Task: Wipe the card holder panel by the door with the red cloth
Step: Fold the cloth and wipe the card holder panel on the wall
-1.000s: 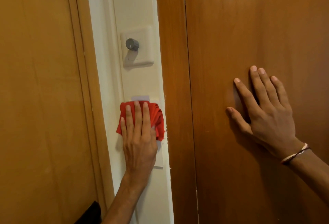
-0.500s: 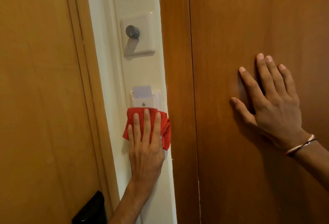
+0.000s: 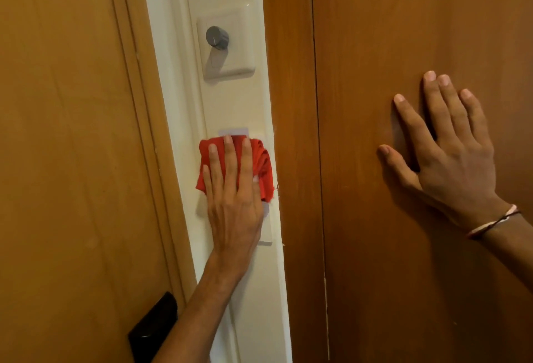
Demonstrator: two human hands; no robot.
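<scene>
My left hand (image 3: pixel 233 198) lies flat on the bunched red cloth (image 3: pixel 264 166) and presses it against the white card holder panel (image 3: pixel 266 231) on the narrow white wall strip. The cloth and hand cover most of the panel; only its lower right corner shows. The top of a pale card (image 3: pixel 233 131) peeks out just above the cloth. My right hand (image 3: pixel 450 149) rests flat with fingers spread on the dark wooden panel to the right, holding nothing.
A white dial switch plate with a grey knob (image 3: pixel 217 36) sits on the wall strip above the card. A wooden door (image 3: pixel 66 160) with a black handle plate (image 3: pixel 154 331) stands on the left. A brown wooden panel (image 3: pixel 375 247) fills the right.
My left hand has slid the red cloth up over the card slot, after sitting lower on the panel half a second ago. The right hand stays pressed on the wood.
</scene>
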